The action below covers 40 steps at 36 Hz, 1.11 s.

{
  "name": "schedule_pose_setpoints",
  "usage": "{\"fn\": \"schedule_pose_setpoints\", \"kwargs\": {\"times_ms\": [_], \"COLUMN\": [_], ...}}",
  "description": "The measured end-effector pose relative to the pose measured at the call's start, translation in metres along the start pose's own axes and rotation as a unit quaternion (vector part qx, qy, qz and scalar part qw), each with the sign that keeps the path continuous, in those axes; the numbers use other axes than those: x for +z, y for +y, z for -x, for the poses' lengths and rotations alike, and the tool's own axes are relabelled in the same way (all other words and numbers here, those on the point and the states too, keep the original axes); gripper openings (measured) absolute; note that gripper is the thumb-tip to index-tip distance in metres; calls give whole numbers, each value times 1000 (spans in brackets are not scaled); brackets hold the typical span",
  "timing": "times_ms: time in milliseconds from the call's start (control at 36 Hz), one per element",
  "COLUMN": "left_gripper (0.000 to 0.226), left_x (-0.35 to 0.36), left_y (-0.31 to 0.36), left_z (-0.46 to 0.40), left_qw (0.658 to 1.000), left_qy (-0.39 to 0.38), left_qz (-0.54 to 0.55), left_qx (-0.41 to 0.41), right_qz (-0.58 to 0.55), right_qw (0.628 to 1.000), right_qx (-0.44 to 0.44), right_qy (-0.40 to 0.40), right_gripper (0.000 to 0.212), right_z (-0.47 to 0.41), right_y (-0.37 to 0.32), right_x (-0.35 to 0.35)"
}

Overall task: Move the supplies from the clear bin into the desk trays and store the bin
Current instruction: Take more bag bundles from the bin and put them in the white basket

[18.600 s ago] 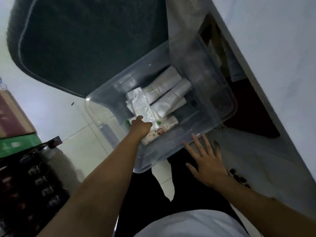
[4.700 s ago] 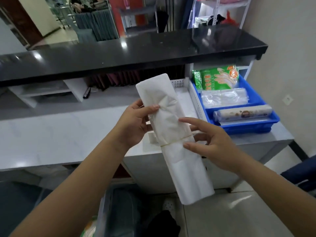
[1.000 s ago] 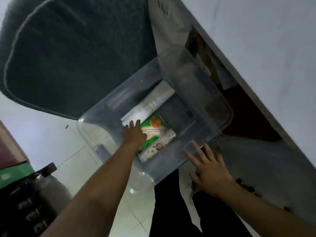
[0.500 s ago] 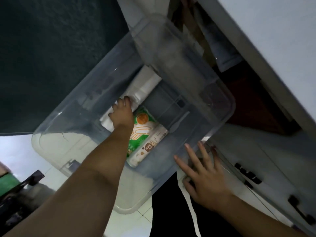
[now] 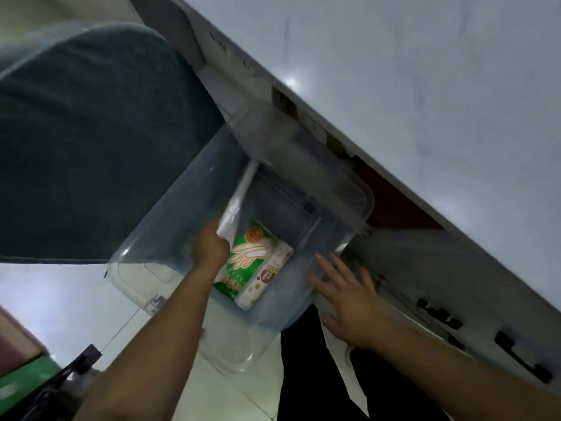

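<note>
The clear bin (image 5: pixel 343 192) sits on the floor below the desk edge. Inside it my left hand (image 5: pixel 209 247) is shut on a white bundle of plastic bags (image 5: pixel 238 202), which is tilted up off the bottom. Beside that hand lie a green glove packet (image 5: pixel 246 262) and a white roll with a brown label (image 5: pixel 267 275). My right hand (image 5: pixel 349 296) rests open, fingers spread, against the bin's near right rim. The desk trays are out of view.
The white desk top (image 5: pixel 425 101) overhangs on the right, with drawers with black handles (image 5: pixel 516 357) below it. A dark green chair seat (image 5: pixel 91 147) fills the left. My dark trouser legs (image 5: pixel 306 375) stand on the pale tiled floor. Dark clutter sits at bottom left.
My left hand has closed on the white bag bundle and lifted its near end off the bin floor. The view pulled back slightly. My right hand stays at the rim.
</note>
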<state>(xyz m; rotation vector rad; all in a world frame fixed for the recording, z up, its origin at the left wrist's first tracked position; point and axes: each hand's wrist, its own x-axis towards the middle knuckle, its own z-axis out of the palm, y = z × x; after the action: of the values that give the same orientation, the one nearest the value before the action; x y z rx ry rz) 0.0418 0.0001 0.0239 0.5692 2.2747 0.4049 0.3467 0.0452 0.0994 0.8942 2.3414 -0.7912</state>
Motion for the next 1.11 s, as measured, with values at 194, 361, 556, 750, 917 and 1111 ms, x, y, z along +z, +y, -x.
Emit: {"fn": "schedule_pose_setpoints", "kwargs": {"times_ms": [194,361,556,750,917,1111], "left_gripper": [47,43,56,48,48,45], "left_x": [-49,-64,-45,3,42,78], "left_y": [19,63,147,233,288,327], "left_z": [128,250,350,421,461,496], "left_qw": [970,889,842,812,840,832], "left_qy": [-49,-134,-216,-310,-346,-390], "left_qz": [235,436,488,459,316,193], "left_qx": [-40,-28,73,181,274,343], "right_qz": [-133,-358,-636,-711,-662,-627], "right_qw": [990,932,769,676,701,713], "right_qx": [42,-26,-70,-157,-137,-142], "right_qy": [-10,36,7,117,224,279], "right_gripper": [75,82,59,57,73,71], "right_z": [33,100,188,299,373,433], "right_y": [-23,-28,14,94,147,182], "right_x": [-70,-130,-164,-177,-164,-135]}}
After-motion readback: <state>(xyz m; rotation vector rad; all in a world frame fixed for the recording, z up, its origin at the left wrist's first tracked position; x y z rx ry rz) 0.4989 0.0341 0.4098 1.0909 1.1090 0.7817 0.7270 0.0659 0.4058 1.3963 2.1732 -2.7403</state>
